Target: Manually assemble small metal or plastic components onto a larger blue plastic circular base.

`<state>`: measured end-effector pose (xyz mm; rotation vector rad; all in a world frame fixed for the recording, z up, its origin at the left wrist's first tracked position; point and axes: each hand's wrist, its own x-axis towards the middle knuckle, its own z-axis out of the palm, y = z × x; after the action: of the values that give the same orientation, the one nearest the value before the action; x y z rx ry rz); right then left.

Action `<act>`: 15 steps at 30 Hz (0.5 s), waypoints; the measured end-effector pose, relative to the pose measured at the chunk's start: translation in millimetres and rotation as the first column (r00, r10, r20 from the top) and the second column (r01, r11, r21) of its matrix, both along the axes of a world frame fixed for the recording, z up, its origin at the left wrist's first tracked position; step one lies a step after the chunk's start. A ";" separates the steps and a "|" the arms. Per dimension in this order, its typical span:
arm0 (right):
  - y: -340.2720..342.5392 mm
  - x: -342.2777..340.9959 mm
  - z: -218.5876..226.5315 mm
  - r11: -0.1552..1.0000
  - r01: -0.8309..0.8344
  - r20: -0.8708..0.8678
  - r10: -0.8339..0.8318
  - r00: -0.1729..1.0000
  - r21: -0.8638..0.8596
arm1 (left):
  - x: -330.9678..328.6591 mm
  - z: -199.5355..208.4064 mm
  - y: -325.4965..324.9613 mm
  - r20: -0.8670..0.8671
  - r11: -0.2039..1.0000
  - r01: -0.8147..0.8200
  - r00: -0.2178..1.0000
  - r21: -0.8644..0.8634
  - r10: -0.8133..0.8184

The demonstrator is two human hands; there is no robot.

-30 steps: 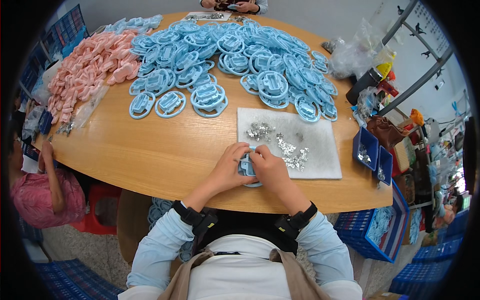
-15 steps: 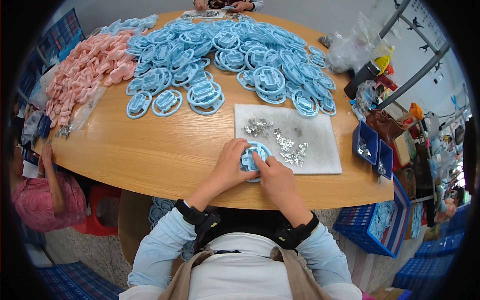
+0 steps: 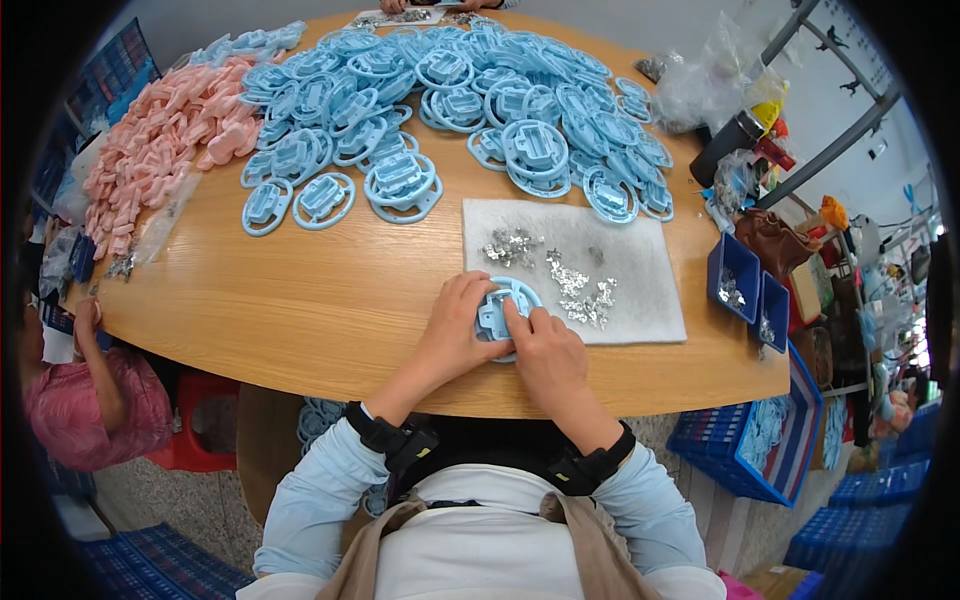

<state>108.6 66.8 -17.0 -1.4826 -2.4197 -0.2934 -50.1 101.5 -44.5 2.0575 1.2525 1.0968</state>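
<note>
Near the table's front edge I hold a round light-blue plastic part (image 3: 493, 316), a ring with a raised frame inside it. My left hand (image 3: 455, 328) is closed around its left side, fingers over the far rim and thumb at the near side. Curled against the right side is my right hand (image 3: 552, 352), its thumb pressing down on the inner frame. Whether a small metal piece lies under that thumb is hidden. Just beyond, a white felt mat (image 3: 640, 240) bears little piles of small silvery metal pieces (image 3: 568, 280).
A big heap of similar blue parts (image 3: 400, 90) covers the far table, with pink plastic pieces (image 3: 170, 120) to its left. Two dark-blue bins (image 3: 735, 275) sit at the right edge, near a black flask (image 3: 725, 150). Other people sit at the far side and at left.
The view has shifted slightly. Both hands keep their grip on the blue part, with the right thumb still on its inner frame. At left, the other person's hands have lowered a little.
</note>
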 end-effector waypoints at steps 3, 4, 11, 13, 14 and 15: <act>-0.4 -2.8 3.3 0.999 -0.024 0.055 0.022 0.998 0.024 | -0.2 -2.1 -1.0 0.008 1.000 -0.002 1.000 0.020 0.002; -0.6 -4.7 4.3 0.999 -0.029 0.091 0.027 0.996 0.027 | -0.1 -2.8 -1.5 0.005 1.000 -0.004 1.000 0.029 0.004; 0.7 -19.3 0.7 0.990 -0.028 0.352 -0.022 0.936 0.136 | -1.5 -9.0 1.6 -0.031 0.999 0.007 0.999 0.047 -0.006; 7.7 -8.1 1.6 0.996 -0.063 0.221 0.049 0.974 0.057 | -2.4 -2.0 6.1 -0.039 0.999 0.013 0.999 0.045 -0.012; 10.6 -3.8 3.7 0.996 -0.086 0.153 0.082 0.985 0.019 | -3.2 1.4 5.1 -0.046 0.999 0.018 0.999 0.042 -0.016; 10.4 -2.7 2.4 0.996 -0.083 0.146 0.078 0.986 0.024 | -3.2 1.3 3.4 -0.055 0.999 0.022 0.998 0.028 -0.021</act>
<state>105.9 77.1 -14.6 -1.3909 -2.5686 -0.4319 -53.3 104.9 -43.2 2.1304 1.2448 1.0607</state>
